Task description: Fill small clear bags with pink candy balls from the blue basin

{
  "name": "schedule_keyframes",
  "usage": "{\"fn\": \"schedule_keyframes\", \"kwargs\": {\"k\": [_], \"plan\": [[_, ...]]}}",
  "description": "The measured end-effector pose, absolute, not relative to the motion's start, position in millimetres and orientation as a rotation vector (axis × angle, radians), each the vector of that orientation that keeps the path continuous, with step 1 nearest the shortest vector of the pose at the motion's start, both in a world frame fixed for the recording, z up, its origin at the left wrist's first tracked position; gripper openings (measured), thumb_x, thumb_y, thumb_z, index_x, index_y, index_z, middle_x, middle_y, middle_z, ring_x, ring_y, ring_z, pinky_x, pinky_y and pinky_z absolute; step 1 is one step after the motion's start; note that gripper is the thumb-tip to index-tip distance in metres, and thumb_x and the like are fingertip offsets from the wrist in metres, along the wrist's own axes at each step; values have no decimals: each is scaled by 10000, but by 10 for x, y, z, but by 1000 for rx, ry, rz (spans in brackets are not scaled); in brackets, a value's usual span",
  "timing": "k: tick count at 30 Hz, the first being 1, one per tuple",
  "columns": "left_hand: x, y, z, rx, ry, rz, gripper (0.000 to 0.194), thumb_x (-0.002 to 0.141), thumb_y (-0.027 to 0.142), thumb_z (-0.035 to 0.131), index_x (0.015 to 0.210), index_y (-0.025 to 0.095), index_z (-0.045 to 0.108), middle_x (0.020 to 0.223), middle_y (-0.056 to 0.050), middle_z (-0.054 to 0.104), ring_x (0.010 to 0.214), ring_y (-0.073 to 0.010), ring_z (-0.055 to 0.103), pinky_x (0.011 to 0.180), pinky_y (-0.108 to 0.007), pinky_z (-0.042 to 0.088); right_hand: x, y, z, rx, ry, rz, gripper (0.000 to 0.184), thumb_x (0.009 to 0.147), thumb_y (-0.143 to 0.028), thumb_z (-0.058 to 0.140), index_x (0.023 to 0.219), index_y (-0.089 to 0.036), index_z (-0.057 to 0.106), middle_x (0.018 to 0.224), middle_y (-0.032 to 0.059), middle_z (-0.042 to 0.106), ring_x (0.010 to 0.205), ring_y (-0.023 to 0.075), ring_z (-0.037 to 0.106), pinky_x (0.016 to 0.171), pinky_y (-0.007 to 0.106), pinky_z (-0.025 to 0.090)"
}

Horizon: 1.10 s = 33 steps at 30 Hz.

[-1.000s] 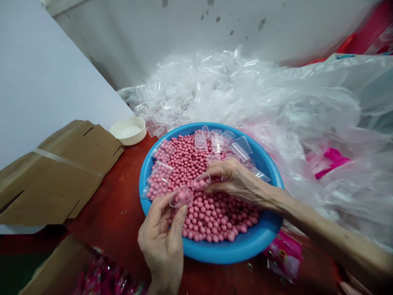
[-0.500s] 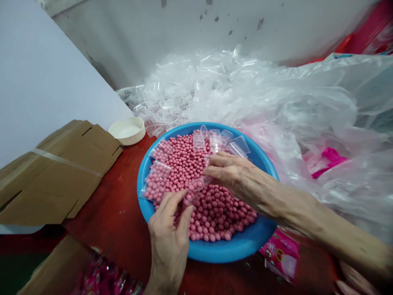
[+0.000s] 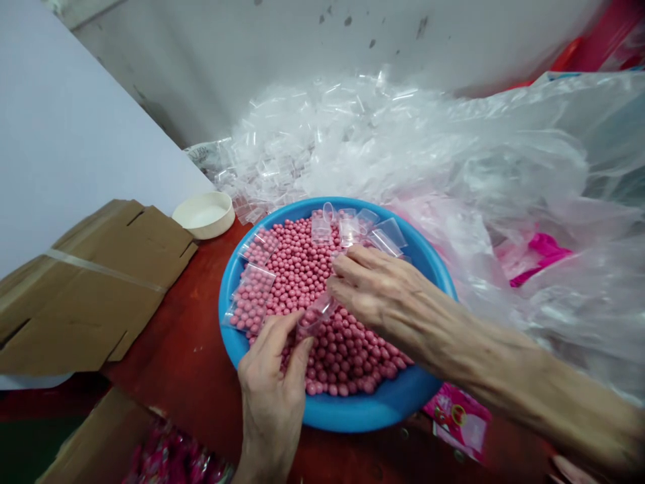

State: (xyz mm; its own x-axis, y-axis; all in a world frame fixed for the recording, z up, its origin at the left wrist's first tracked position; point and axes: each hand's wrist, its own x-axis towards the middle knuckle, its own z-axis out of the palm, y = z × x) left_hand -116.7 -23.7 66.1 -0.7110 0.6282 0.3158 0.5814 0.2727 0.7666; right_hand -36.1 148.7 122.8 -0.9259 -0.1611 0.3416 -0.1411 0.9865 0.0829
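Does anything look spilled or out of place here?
Nothing looks spilled: the visible pink balls lie within the blue basin. What looks odd is the wall behind: dark spots blotch its pale surface, perhaps stains.

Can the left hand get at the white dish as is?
Probably yes: nothing visible blocks the left hand from passing beside the blue basin to the white dish, though that hand holds a clear container.

Basin [image 3: 353, 418]: on the counter [image 3: 196, 363], beads [image 3: 297, 252] in it
Bowl [image 3: 204, 218]: over to its back left
Carton [image 3: 101, 289]: left of the bowl
Plastic [image 3: 524, 161]: behind and right
Packet [image 3: 461, 420]: beside the basin, front right
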Motion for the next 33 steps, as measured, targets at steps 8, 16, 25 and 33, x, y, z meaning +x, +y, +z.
{"fn": "schedule_keyframes", "kwargs": {"k": [8,16,25,33], "plan": [[-1160,-246,585,1076,2425,1563,252,813,187,599,1059,217,641,989,-37,681,870,-180,665,806,-313,551,-319,1497,1210,103,-2802,79,171,814,-37,498,753,-146,616,809,96,602,764,223,517,667,356,473],[-1127,-276,537,996,2502,1636,439,802,194,628,1226,282,563,1049,-18,686,901,-157,657,768,-248,562,-297,1570,1121,81,-2714,233,164,828,-38,475,775,-127,603,790,93,578,734,226,502,636,346,442],[-1122,-333,540,1133,2397,1727,394,786,95,621,1116,311,620,1029,25,671,860,-139,661,829,-259,544,-256,1435,1231,113,-2670,128,270,825,10,380,796,-112,619,812,124,612,755,247,532,624,362,469],[-1171,-322,614,1408,2331,1614,413,796,66,596,1141,293,575,976,22,651,788,-101,637,713,-184,547,-126,1510,994,-125,-2609,752,250,843,-19,382,755,-160,569,754,41,538,652,148,496,572,259,385]]}}
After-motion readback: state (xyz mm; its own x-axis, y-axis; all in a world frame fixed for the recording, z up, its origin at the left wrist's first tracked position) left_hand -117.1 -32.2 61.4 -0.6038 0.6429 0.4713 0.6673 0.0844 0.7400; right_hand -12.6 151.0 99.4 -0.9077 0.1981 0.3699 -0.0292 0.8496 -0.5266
